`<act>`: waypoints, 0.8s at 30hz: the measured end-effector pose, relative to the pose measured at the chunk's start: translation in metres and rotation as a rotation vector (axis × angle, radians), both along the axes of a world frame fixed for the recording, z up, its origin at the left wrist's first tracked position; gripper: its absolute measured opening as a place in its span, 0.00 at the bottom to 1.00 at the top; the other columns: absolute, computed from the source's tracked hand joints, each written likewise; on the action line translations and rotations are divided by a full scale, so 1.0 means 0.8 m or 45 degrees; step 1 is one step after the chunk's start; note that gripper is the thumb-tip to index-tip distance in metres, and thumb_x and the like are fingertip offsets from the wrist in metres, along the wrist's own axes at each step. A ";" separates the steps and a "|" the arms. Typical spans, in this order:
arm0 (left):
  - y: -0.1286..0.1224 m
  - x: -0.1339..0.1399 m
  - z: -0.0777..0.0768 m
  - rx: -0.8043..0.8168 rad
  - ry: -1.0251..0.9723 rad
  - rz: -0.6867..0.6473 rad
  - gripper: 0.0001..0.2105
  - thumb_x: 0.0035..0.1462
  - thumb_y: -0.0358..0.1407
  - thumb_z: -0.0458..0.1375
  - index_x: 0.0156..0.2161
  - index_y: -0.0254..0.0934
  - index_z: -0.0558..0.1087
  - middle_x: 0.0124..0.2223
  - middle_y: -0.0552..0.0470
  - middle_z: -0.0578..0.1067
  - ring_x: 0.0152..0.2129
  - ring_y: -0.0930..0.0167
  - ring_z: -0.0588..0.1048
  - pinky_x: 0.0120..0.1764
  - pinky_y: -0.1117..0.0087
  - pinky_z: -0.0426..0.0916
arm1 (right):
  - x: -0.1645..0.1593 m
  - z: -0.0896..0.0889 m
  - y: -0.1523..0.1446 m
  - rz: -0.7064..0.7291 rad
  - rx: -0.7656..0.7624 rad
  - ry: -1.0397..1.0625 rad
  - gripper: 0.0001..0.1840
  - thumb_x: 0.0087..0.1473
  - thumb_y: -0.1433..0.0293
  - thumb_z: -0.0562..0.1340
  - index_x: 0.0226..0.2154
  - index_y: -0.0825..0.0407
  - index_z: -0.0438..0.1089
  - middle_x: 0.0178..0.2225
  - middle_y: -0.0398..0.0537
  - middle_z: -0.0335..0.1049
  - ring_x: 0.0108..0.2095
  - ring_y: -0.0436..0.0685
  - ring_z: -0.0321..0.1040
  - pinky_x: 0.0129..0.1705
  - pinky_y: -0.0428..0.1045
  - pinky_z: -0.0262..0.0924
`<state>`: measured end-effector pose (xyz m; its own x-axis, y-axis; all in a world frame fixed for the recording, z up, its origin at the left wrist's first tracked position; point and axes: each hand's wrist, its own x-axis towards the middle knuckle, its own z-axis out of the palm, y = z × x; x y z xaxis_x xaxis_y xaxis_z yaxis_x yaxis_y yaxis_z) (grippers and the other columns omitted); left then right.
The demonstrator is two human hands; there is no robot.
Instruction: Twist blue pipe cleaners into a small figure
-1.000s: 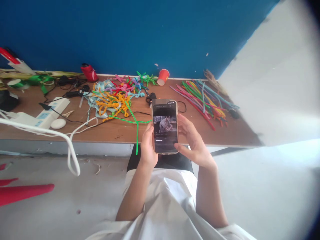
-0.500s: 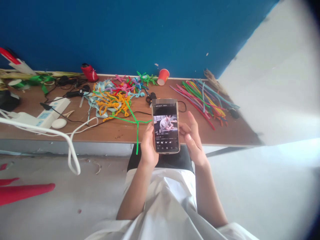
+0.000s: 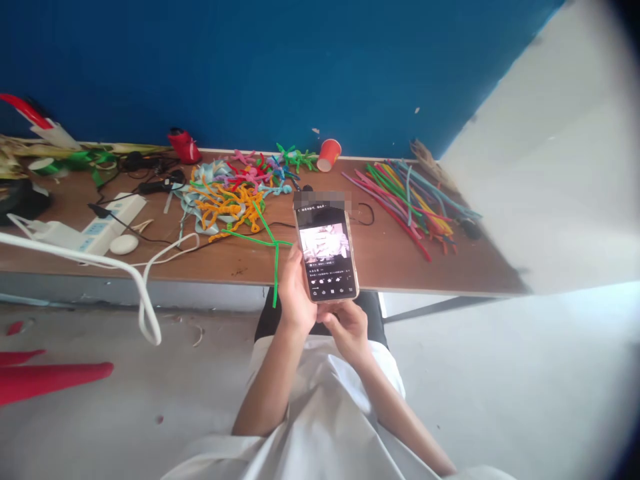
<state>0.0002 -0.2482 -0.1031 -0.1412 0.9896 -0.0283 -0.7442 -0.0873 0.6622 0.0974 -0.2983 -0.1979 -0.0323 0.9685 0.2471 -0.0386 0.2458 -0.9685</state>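
Note:
A smartphone (image 3: 328, 257) with a lit screen is held upright over the table's front edge. My left hand (image 3: 296, 293) is closed around its left side and lower corner. My right hand (image 3: 347, 330) is at the phone's bottom edge, fingers curled beneath it and thumb bent in close to my left palm. Just left of the phone, a green pipe-cleaner figure (image 3: 277, 250) with several arms lies partly past the table edge. Behind it sits a tangled heap of orange twisted pipe cleaners (image 3: 233, 207) on pale blue ribbon (image 3: 200, 217).
Loose coloured pipe cleaners (image 3: 407, 200) are spread on the table (image 3: 390, 267) at right. An orange paper cup (image 3: 329, 155) lies tipped at the back. A white power strip (image 3: 113, 223) and a white cable (image 3: 143, 293) are at left. A blue wall (image 3: 300, 67) stands behind.
My right hand has moved down and left from beside the phone to its bottom edge. The phone has tilted slightly to the left, and its screen picture differs.

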 end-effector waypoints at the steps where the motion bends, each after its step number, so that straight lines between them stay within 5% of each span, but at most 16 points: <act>1: -0.001 0.001 0.001 -0.008 0.009 0.000 0.17 0.61 0.46 0.56 0.48 0.38 0.74 0.50 0.46 0.79 0.51 0.59 0.76 0.51 0.61 0.70 | -0.006 0.000 -0.001 -0.030 -0.012 0.017 0.11 0.57 0.58 0.67 0.32 0.49 0.75 0.26 0.46 0.77 0.26 0.57 0.72 0.31 0.53 0.69; 6: -0.003 0.003 0.002 -0.008 0.027 -0.016 0.16 0.60 0.46 0.57 0.47 0.39 0.74 0.49 0.47 0.79 0.52 0.59 0.76 0.52 0.61 0.69 | -0.015 0.012 -0.001 -0.114 -0.018 -0.017 0.13 0.61 0.59 0.64 0.29 0.49 0.73 0.19 0.42 0.72 0.20 0.55 0.69 0.25 0.51 0.66; 15: -0.001 -0.001 -0.003 0.028 -0.024 -0.017 0.13 0.62 0.43 0.57 0.45 0.38 0.75 0.49 0.48 0.79 0.53 0.60 0.75 0.53 0.63 0.68 | 0.014 0.006 -0.003 -0.064 0.160 -0.270 0.18 0.68 0.63 0.53 0.28 0.50 0.66 0.22 0.42 0.69 0.23 0.51 0.65 0.28 0.48 0.60; 19: 0.000 -0.006 -0.008 0.047 -0.041 -0.037 0.12 0.61 0.43 0.58 0.45 0.38 0.75 0.48 0.49 0.79 0.53 0.60 0.75 0.53 0.63 0.68 | 0.043 0.014 0.008 -0.447 0.274 -0.213 0.21 0.68 0.64 0.53 0.23 0.50 0.61 0.19 0.40 0.65 0.21 0.49 0.62 0.28 0.47 0.56; 24: 0.002 -0.011 -0.012 0.033 -0.059 -0.028 0.12 0.61 0.43 0.58 0.45 0.39 0.76 0.48 0.49 0.80 0.52 0.60 0.75 0.53 0.63 0.68 | 0.095 0.029 0.033 -1.234 0.251 -0.070 0.26 0.67 0.63 0.52 0.17 0.48 0.53 0.14 0.37 0.53 0.15 0.48 0.51 0.22 0.47 0.49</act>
